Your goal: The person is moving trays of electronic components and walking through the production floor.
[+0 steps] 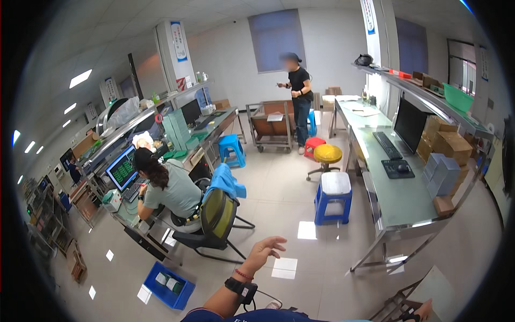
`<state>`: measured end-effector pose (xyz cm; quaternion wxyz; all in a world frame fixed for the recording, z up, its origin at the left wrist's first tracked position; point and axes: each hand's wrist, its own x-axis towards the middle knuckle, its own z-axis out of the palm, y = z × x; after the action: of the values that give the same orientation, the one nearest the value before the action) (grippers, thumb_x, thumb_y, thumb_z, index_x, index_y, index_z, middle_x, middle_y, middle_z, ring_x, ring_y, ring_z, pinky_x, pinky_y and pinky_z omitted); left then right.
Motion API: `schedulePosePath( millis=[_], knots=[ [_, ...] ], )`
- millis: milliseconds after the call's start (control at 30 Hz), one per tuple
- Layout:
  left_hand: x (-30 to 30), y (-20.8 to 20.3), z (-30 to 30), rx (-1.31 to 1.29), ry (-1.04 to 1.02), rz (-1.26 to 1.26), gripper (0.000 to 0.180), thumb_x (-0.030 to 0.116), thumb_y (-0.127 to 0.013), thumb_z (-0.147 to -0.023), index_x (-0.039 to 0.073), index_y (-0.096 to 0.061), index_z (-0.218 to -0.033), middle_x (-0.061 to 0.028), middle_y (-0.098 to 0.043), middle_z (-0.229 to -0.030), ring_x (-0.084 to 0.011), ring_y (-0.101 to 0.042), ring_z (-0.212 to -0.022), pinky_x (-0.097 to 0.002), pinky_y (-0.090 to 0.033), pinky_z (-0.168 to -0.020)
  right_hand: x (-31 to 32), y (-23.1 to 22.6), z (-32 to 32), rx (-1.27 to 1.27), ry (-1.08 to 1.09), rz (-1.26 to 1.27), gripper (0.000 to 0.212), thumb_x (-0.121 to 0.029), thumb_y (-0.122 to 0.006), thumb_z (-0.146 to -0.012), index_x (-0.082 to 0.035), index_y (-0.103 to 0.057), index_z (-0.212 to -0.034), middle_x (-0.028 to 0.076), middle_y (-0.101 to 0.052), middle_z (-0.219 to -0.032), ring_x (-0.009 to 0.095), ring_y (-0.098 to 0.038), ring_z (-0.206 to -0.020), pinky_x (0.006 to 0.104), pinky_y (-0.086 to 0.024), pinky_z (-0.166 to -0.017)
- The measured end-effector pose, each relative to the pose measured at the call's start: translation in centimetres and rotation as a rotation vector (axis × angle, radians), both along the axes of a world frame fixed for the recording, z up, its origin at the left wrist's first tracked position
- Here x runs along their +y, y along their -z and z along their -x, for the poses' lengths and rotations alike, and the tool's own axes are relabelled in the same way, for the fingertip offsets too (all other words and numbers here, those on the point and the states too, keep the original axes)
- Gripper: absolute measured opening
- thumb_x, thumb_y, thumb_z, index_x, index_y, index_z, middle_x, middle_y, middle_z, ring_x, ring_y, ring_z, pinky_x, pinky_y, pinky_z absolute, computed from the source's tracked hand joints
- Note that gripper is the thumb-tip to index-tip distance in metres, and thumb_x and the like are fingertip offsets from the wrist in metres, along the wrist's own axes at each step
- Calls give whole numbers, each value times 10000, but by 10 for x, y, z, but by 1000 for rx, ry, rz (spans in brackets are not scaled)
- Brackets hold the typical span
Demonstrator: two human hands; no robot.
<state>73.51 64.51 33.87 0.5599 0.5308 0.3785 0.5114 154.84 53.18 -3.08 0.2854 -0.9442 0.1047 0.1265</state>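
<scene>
My left hand [265,252] is raised out in front of me over the tiled floor, fingers apart and loosely bent, with nothing in it. A red bracelet [244,274] and a black device [242,290] with a cable are on that wrist. At the lower right edge shows part of my right hand [424,309], beside a pale green panel [435,292] on a frame. Its fingers are too small and cut off to read. The nearest thing on the floor to the left is a blue bin [185,305] with small packs inside.
A seated person [171,188] works at the left bench; another person [299,91] stands beside a wheeled cart [271,126]. A long workbench [399,204] runs along the right. Nearby are a blue stool with a white top [335,185], a yellow round stool [328,154] and an office chair [220,217].
</scene>
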Motion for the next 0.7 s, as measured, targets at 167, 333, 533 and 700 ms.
schedulePosePath(
  millis=[167,333,533,700],
  knots=[
    [-20,-5,14,14,-175,-23,432,-116,-286,-668,-25,-552,-996,-151,-548,-1094,-189,-572,-888,-261,-487,-688,0,-48,72,-4,334,186,817,-616,-536,-703,77,-477,-1132,322,-289,-1248,508,-303,-1129,537,-347,-879],
    [-13,13,37,-62,-170,41,291,-82,-301,-635,-17,-576,-705,-61,-529,-561,-98,-452,-464,-194,-345,-433,-34,-95,81,-9,306,-48,728,-547,-520,-756,73,-484,-1134,339,-256,-1244,487,-331,-1113,533,-359,-852],
    [-20,14,41,-94,-224,-31,268,-64,-324,-615,-29,-583,-676,6,-408,-480,-48,-295,-406,-196,-202,-387,-29,-155,133,-14,164,46,754,-530,-516,-771,112,-428,-1157,347,-263,-1224,481,-322,-1125,534,-349,-864],
    [-19,-2,80,-237,-455,-103,267,-18,-350,-650,-21,-579,-787,39,-334,-472,-45,-251,-381,-201,-171,-349,-38,-165,134,7,155,-22,837,-530,-533,-760,149,-326,-1205,325,-270,-1237,478,-320,-1129,548,-340,-879]
  ],
)
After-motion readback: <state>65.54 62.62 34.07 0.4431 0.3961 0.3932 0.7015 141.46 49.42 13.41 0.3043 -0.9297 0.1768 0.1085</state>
